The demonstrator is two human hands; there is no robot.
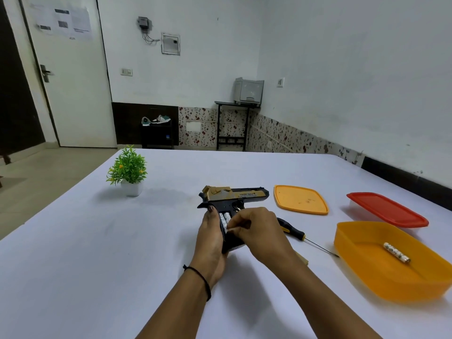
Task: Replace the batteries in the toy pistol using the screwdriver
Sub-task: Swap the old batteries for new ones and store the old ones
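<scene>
A large table (122,253) covered in a plain white cloth fills the foreground. It stands in a white-walled room with a floral dado strip (281,135) along the base of the walls.

The black-and-gold plastic toy pistol (236,198) is held above the table near its centre, with the barrel pointing right. The left hand (211,243) is wrapped round its grip from behind. The grip's side is open, and two white cylindrical batteries (225,217) are seated inside it. The right hand (255,232) is curled, with its fingertips at the lower end of those cells. Whether it is pinching one cannot be told.

The black-and-yellow-handled screwdriver (292,230) lies on the cloth just right of the hands, untouched, its shaft pointing at an open orange plastic tub (354,263). A single patterned loose battery (396,252) lies in that tub. An orange lid (300,199) lies flat beyond the screwdriver, and a clear red-lidded container (389,211) sits behind the tub. A small artificial green plant in a white pot (129,171) stands far left.

At the back of the room are a white door (71,89), a low black shoe rack (157,135) and a grey printer (249,90) on a black stand.
</scene>
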